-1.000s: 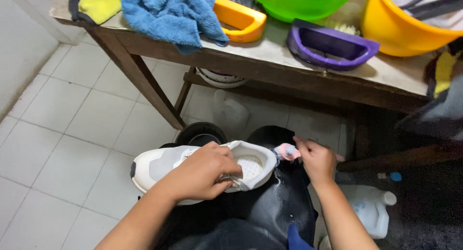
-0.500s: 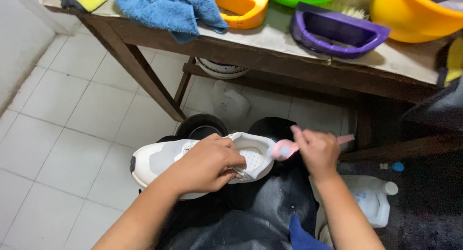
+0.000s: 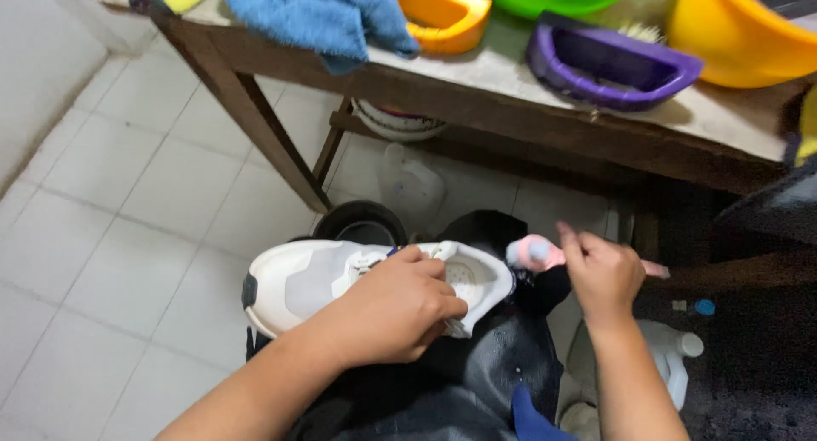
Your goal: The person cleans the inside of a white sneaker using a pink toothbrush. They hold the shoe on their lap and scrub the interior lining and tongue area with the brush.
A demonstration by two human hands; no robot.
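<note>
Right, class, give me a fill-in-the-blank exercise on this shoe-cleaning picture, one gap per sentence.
1. The left hand grips a white ____.
2. The right hand holds a small brush whose colour is ____.
3. The towel hanging over the table edge is ____.
4. The tub beside the orange tub is ____.

Missing words: shoe; pink; blue; purple

The floor (image 3: 111,237) is covered with square white tiles with thin grey joints. At the left edge a pale wall (image 3: 34,58) meets the floor. A wooden table (image 3: 528,109) with dark brown legs and a worn light top stands across the upper part of the view. Under it runs a lower wooden shelf (image 3: 477,156). The area on the right, under the table, is dark and in shadow. The light is soft and even.
</note>
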